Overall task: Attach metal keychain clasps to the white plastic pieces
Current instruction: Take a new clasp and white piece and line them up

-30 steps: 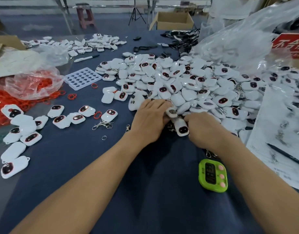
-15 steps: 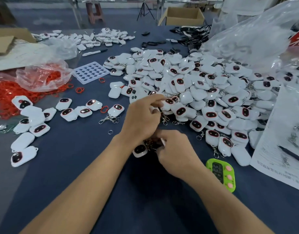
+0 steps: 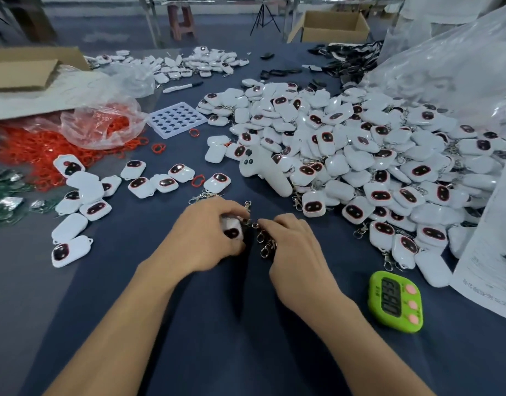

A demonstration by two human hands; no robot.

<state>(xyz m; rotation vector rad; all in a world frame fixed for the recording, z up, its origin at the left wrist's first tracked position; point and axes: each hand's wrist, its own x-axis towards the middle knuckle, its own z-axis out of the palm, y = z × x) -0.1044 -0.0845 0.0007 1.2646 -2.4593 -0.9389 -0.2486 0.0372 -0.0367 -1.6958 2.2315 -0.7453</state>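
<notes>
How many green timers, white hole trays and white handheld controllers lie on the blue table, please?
Green timer: 1
White hole tray: 1
White handheld controller: 1
Total: 3

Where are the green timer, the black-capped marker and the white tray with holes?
green timer (image 3: 391, 296): head view, on its dark display.
marker (image 3: 181, 87): head view, on the white middle of its barrel.
white tray with holes (image 3: 189, 126): head view, on its near right rim.
</notes>
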